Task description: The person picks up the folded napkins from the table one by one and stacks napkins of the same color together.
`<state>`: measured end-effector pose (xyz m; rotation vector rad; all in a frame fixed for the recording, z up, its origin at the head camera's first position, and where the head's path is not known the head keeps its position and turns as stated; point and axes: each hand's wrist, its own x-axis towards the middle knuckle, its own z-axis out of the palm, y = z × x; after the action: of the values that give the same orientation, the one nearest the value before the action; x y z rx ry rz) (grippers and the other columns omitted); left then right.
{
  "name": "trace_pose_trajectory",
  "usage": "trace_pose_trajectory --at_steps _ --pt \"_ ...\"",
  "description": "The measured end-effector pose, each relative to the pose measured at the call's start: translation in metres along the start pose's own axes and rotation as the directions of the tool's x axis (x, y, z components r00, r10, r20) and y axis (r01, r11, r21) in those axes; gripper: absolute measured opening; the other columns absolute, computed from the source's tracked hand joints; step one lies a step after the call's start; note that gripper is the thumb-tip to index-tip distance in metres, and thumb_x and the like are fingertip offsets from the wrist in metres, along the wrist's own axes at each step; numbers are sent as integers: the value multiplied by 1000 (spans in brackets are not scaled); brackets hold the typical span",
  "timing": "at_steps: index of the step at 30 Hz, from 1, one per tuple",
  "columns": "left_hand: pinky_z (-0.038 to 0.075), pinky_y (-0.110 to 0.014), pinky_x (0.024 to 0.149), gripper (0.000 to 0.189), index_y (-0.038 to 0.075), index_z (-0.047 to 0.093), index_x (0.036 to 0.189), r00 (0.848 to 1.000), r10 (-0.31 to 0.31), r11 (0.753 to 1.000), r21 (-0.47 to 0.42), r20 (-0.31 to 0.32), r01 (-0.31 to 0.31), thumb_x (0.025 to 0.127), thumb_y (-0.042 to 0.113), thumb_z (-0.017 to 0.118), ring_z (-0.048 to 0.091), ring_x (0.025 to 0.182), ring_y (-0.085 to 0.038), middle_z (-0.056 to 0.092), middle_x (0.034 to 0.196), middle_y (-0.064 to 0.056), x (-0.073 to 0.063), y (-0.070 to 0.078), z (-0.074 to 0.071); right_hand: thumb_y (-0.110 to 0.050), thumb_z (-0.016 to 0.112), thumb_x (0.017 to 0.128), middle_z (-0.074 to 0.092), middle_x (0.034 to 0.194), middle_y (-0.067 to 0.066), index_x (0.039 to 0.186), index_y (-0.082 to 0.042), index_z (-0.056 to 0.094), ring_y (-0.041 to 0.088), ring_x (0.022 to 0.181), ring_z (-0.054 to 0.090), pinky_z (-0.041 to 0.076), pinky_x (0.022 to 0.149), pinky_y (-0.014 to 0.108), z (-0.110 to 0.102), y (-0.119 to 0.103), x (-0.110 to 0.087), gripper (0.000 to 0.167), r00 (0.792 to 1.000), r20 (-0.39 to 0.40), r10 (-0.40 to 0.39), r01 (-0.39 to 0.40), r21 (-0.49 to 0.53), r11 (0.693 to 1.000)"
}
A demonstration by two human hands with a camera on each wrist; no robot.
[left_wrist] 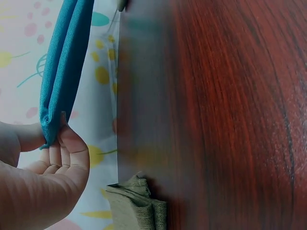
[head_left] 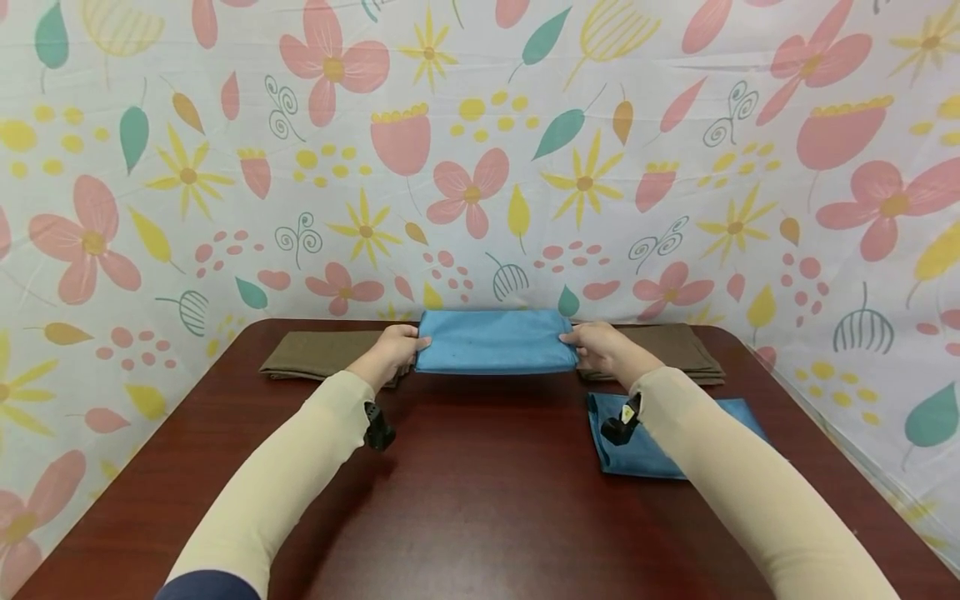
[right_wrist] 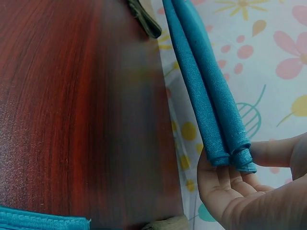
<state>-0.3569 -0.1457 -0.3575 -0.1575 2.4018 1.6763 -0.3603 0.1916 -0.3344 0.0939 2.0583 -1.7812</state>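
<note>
A folded blue cloth [head_left: 497, 342] is held up above the far edge of the table, stretched level between both hands. My left hand [head_left: 396, 350] pinches its left end, thumb on the near face; in the left wrist view the fingers [left_wrist: 67, 148] curl under the layered edge. At the other end my right hand [head_left: 596, 343] pinches the cloth the same way, and the right wrist view shows two thick folds [right_wrist: 216, 115] between thumb and fingers. A second folded blue cloth [head_left: 637, 450] lies on the table below the right forearm, which partly covers it.
Folded brown cloths lie at the back of the dark red wooden table [head_left: 480, 500]: one brown cloth [head_left: 315, 352] behind the left hand, another brown cloth [head_left: 675, 350] behind the right. A flower-patterned curtain [head_left: 480, 167] hangs right behind the table's far edge.
</note>
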Motion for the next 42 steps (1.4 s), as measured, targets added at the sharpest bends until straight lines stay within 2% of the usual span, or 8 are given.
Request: trace_pose_trajectory --at_steps 4,10,17,25,28,31,37,42 --pt "43 -36 90 49 2 42 144 1000 19 1000 -6 -5 -19 100 19 56 49 93 -26 51 130 -13 -1 2 0 -10 43 103 46 127 9 155 -1 15 11 83 51 48 88 33 -1 0 -3 59 1000 4 -10 11 -17 1000" --pt "45 -37 87 43 1 49 138 1000 21 999 -40 -6 -21 99 18 57 48 77 -19 54 102 -6 -7 7 0 -10 42 103 23 157 19 156 -2 6 22 115 48 40 109 45 -2 -3 -8 63 1000 12 -7 7 -7 1000" --pt "44 -36 96 52 3 41 146 1000 0 999 -39 17 1 99 19 57 48 96 -18 43 145 -14 -15 9 -4 -9 40 104 21 157 21 155 -1 3 23 115 51 46 101 38 0 -8 -17 64 999 42 -24 26 -44 999" --pt "43 -41 101 54 2 37 148 999 15 999 -37 30 -14 100 19 56 50 112 -27 38 149 -16 -22 10 -5 -6 39 104 6 161 21 154 0 -3 38 145 23 31 116 50 0 -10 -25 66 997 66 -39 40 -18 999" --pt "43 -37 83 55 4 35 149 999 20 999 -47 36 -18 100 19 56 49 74 -19 59 105 -11 -26 10 -4 -7 39 104 9 161 22 154 1 -1 37 143 26 33 115 48 0 -10 -28 65 997 61 -47 49 -42 998" --pt "30 -35 69 53 5 38 147 999 26 997 -73 41 -23 99 18 57 23 50 -14 42 66 1 -29 10 -3 -8 39 104 12 160 22 154 2 2 35 141 30 35 113 46 0 -10 -30 64 998 49 -50 53 -65 996" --pt "38 -28 62 38 2 51 135 999 16 994 -108 38 -12 100 18 56 39 49 -8 57 78 3 -38 12 1 -8 39 104 13 160 23 154 3 2 33 138 34 35 114 48 0 -10 -37 63 997 43 -61 64 -65 996" --pt "30 -28 53 30 6 55 127 1000 5 994 -107 24 -2 100 20 56 45 52 -12 57 68 3 -44 14 4 -9 40 104 22 156 24 154 4 5 16 110 54 41 109 45 -1 -9 -44 62 996 34 -87 89 -82 993"
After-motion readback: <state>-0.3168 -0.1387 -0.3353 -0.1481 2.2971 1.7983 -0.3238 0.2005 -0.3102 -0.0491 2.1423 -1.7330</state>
